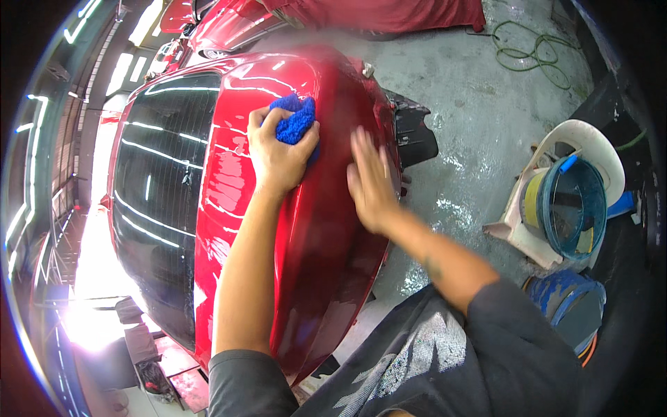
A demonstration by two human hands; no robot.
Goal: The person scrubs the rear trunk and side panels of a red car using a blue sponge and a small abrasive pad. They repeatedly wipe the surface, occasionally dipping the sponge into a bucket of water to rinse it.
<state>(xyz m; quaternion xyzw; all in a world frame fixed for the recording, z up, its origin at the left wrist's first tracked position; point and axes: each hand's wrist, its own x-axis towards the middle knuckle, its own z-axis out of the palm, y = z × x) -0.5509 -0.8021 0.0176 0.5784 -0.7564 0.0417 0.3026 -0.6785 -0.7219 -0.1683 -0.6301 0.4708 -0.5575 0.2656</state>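
Observation:
My left hand (274, 156) grips a bunched blue microfibre cloth (295, 119) and presses it against the red car's trunk lid. The car (306, 264) has glossy paint with streaky light reflections and a dark rear window (163, 187) to the left. Over the rear face of the car, to the right, is my right hand (372, 182). Its fingers are stretched out and slightly blurred, and nothing shows in it. Whether its palm touches the paint I cannot tell.
A white plastic chair (590, 135) holds a teal bucket (571, 208) at the right, beside a worn blue drum (566, 299). A green hose (535, 55) lies coiled on the wet grey floor. Black trim (417, 132) juts from the car's far rear corner. Another red car (229, 28) stands beyond.

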